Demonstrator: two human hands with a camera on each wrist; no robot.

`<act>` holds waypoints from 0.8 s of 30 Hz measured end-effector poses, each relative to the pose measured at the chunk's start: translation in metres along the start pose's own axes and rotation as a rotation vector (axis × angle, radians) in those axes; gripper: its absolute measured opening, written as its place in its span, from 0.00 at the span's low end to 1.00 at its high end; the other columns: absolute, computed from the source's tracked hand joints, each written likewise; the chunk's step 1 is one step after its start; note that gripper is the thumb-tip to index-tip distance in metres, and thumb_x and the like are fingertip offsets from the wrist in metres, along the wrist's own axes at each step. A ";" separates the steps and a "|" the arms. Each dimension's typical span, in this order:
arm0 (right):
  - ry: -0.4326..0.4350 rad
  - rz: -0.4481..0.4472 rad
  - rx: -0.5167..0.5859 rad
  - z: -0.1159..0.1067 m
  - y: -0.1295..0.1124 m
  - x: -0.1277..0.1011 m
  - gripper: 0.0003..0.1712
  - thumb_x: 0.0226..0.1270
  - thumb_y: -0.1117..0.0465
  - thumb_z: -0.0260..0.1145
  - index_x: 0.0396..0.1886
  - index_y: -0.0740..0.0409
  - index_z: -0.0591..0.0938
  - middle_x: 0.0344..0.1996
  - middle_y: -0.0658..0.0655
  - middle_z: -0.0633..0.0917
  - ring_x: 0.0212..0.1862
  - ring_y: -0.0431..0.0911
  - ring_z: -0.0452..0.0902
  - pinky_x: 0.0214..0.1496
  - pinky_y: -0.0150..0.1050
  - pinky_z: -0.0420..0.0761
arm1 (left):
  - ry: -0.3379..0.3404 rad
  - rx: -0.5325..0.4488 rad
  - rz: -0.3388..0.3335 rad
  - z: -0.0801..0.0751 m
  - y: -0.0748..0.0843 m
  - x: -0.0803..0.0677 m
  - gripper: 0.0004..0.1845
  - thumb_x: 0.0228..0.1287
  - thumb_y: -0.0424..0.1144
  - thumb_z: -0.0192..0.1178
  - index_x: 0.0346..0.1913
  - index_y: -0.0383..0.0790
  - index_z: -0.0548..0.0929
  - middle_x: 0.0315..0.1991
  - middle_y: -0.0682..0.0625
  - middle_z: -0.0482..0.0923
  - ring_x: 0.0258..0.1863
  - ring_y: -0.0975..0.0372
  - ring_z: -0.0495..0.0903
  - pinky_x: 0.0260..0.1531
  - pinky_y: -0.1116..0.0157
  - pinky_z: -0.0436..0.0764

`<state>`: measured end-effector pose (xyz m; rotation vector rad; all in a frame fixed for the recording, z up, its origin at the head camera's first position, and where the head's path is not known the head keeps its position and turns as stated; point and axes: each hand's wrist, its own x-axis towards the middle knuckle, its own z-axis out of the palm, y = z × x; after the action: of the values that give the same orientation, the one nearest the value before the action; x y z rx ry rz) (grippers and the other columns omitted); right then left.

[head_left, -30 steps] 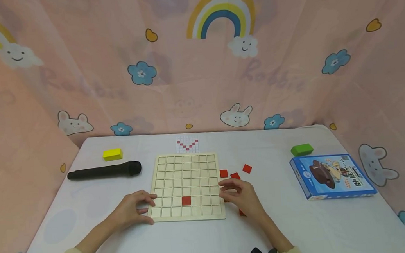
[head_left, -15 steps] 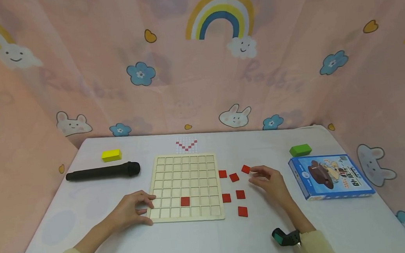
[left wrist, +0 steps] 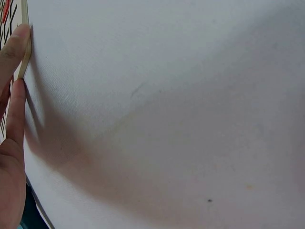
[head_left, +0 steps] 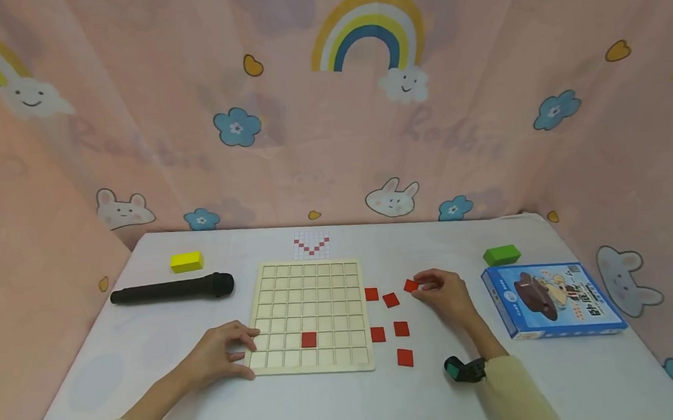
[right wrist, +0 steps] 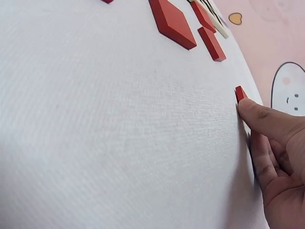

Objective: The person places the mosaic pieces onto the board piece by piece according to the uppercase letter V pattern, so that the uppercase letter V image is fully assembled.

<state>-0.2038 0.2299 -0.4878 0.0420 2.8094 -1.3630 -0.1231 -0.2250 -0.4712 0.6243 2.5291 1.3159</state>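
Pinching the farthest red tile (head_left: 411,285) with my right hand (head_left: 445,295), thumb and fingers (right wrist: 259,114) closed on its edge; the tile sits on the table (head_left: 501,381) at about 2 o'clock from the wooden grid board (head_left: 309,315), well right of it.

My left hand (head_left: 220,352) rests at the board's 8 o'clock corner, fingers (left wrist: 13,47) loosely bent against its edge; I count them as touching, not clamped.

Board: one red tile in a cell (head_left: 308,339), second row from the near edge, near the middle.

Loose red tiles on the table, right of the board: two (head_left: 371,293) (head_left: 391,300) at 3 o'clock of the board's far half, two more side by side (head_left: 378,334) (head_left: 401,328) nearer me, one (head_left: 405,357) at 5 o'clock.

Pattern card (head_left: 311,245) with a red V: just beyond the board at 12 o'clock.

Black microphone (head_left: 172,290): left of the board, at 10 o'clock. Yellow block (head_left: 186,261): just beyond it.

Green block (head_left: 502,255): far right, at 2 o'clock. Blue box (head_left: 553,297): just nearer than the green block, right of my right hand.
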 end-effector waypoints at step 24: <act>0.026 0.001 0.127 0.012 -0.050 -0.043 0.19 0.59 0.68 0.70 0.52 0.63 0.81 0.47 0.63 0.84 0.46 0.54 0.83 0.50 0.40 0.83 | 0.002 0.000 -0.021 0.000 0.001 0.001 0.20 0.34 0.38 0.80 0.33 0.41 0.81 0.51 0.42 0.78 0.54 0.43 0.75 0.42 0.75 0.82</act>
<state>-0.1622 0.1888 -0.4545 0.0633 2.7390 -1.5495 -0.1235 -0.2236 -0.4703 0.5946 2.5296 1.3101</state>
